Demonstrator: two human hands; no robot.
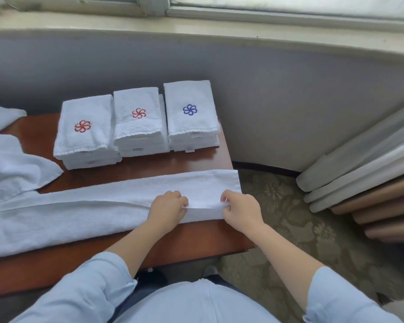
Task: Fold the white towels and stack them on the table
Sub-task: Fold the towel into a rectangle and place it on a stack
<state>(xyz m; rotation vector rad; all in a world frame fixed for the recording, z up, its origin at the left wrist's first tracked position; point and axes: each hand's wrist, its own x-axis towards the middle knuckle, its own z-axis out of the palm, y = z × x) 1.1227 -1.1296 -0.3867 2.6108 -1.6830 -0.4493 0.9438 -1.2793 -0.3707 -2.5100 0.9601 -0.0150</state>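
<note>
A long white towel [84, 208], folded lengthwise into a strip, lies across the brown wooden table [187, 241] from left to right. My left hand [167, 209] and my right hand [239, 209] both pinch the near folded edge of the towel close to its right end, fingers curled on the cloth. Three stacks of folded white towels stand at the back of the table: the left stack [86, 134] and the middle stack [139, 122] show a red flower emblem, the right stack [190, 115] a blue one.
Loose unfolded white towels [12, 164] are heaped at the table's left end. A grey wall and a window sill [196, 22] run behind. Folded curtain fabric [369, 183] leans at the right above patterned carpet [289, 229]. The table's right edge lies just past the towel's end.
</note>
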